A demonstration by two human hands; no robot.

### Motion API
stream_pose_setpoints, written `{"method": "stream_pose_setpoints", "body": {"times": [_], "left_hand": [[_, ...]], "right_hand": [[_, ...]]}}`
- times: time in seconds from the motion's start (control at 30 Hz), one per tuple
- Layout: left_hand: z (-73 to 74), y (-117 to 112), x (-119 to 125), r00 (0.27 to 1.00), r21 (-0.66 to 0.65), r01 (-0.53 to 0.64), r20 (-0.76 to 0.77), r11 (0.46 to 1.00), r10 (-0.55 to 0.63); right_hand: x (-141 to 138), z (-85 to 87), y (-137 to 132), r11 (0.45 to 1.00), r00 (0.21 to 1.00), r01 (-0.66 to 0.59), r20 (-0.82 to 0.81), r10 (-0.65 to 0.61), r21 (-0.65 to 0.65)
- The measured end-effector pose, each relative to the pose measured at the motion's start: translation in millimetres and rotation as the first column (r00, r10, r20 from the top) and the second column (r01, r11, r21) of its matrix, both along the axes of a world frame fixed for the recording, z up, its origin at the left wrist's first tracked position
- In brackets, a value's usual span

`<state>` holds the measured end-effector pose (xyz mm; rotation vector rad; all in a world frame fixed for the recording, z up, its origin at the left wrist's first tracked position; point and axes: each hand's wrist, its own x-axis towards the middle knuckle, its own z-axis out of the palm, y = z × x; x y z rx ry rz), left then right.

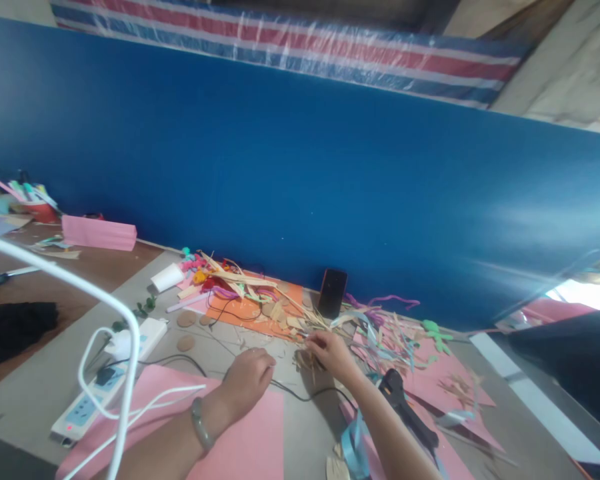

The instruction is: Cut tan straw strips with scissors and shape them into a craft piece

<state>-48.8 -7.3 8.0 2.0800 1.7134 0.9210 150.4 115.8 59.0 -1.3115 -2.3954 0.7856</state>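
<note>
My right hand point(330, 353) is closed in a pinch at the middle of the table. Its fingertips are on a small clump of dry straw-coloured strips point(305, 362), part of which the hand hides. To its left, my left hand point(247, 380) hovers or rests beside a sheet of pink paper point(260, 433), with its fingers curled in and a grey-green bangle point(201, 424) on the wrist. Whether anything is inside those fingers I cannot make out. A black glue gun point(405, 413) lies by my right forearm. Light blue ribbon point(355, 445) sits next to that forearm too.
A dark phone point(333, 293) leans against the blue partition point(300, 167). Scraps and strips cover orange paper point(230, 311). On the left is a power strip point(87, 407) with white cables point(130, 373). Green pipe cleaner point(435, 333) and pink paper point(430, 373) lie at right.
</note>
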Motion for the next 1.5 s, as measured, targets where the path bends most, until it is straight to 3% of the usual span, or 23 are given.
{"method": "stream_pose_setpoints", "body": {"times": [0.3, 0.57, 0.73, 1.03, 1.33, 1.5], "left_hand": [[5.1, -2, 3, 0.999, -0.010, 0.033, -0.034, 0.999, -0.033], [13.3, -12, 6, 0.947, 0.005, 0.304, -0.112, 0.953, -0.302], [15.8, -13, 6, 0.942, -0.003, 0.304, -0.150, 0.953, -0.301], [17.3, -14, 5, 0.929, 0.005, 0.338, -0.165, 0.941, -0.333], [17.3, -15, 5, 0.922, 0.030, 0.356, -0.174, 0.934, -0.346], [14.4, -14, 4, 0.930, 0.022, 0.337, -0.166, 0.941, -0.329]], "right_hand": [[11, -13.6, -13, 0.999, 0.992, -0.031, 0.124, 0.026, 0.039], [-12, -7.1, -21, 0.989, 0.989, -0.105, 0.115, 0.094, 0.099], [-15, -6.2, -11, 0.988, 0.992, -0.057, 0.120, 0.040, 0.141], [4, -4.4, 11, 0.981, 0.988, 0.049, 0.136, -0.075, 0.190], [10, -7.1, -13, 0.993, 0.974, -0.061, 0.223, 0.036, 0.106], [9, -13.0, -19, 0.996, 0.984, -0.051, 0.172, 0.039, 0.066]]}}
